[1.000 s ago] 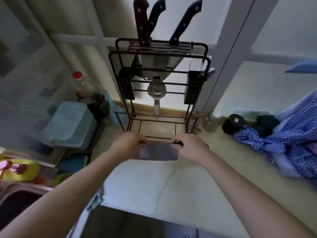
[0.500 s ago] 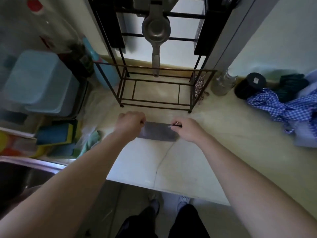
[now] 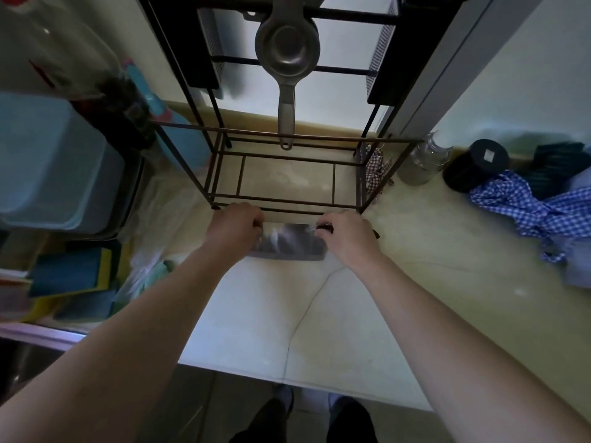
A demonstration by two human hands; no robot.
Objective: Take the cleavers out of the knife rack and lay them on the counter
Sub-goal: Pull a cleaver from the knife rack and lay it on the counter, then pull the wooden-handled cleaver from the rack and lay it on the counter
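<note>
A cleaver (image 3: pixel 289 243) with a wide grey blade lies flat on the pale counter (image 3: pixel 319 314), just in front of the black wire knife rack (image 3: pixel 287 204). My left hand (image 3: pixel 235 228) pinches the blade's left end. My right hand (image 3: pixel 347 236) is closed around the dark handle at the right end, which it mostly hides. The rack's top, where the other knives stand, is out of frame.
A metal strainer (image 3: pixel 286 52) hangs inside the rack. A blue plastic box (image 3: pixel 48 161) and sponges (image 3: pixel 70 276) sit at the left, beside a sink edge (image 3: pixel 38 334). A glass jar (image 3: pixel 422 161), a black lid (image 3: pixel 479 164) and a blue checked cloth (image 3: pixel 537 206) lie at the right.
The view has tipped down, so the knives atop the rack have left the frame. Both hands have lowered the cleaver onto the counter in front of the rack.
</note>
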